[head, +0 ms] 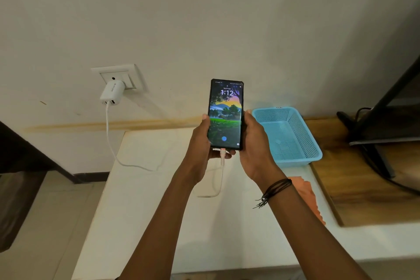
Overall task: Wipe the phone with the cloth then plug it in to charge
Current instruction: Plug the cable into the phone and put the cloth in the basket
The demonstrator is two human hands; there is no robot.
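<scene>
Your left hand [200, 141] and right hand [255, 145] clamp the glossy phone [226, 115] by its edges, white cable [223, 157] attached, beside the mesh basket [293, 161].

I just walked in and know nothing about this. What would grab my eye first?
The glowing phone, gripped upright by the left hand and right hand at centre, with a white cable plugged into its bottom edge. At left, a white charger sits in the wall socket; at right, a blue basket and an orange cloth lie on the counter.
</scene>
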